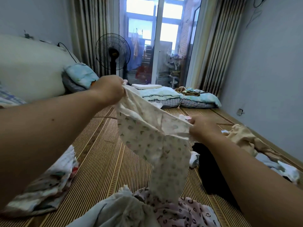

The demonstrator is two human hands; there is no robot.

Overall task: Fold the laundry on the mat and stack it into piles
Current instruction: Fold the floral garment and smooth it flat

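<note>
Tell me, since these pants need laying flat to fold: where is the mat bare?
Bare mat lies between the folded stack on the left and the hanging pants, and in a strip before the bedding. Crowded: the heap nearest you, and the black garment and beige clothes on the right.

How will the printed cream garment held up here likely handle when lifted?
Probably floppy: the printed garment sags between the left hand and right hand. Likely light: pinches at its edge alone carry it.

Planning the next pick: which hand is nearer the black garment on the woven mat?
Right. The right hand is above the black garment; the left hand is raised far to its left. Both grip the white printed garment.
</note>
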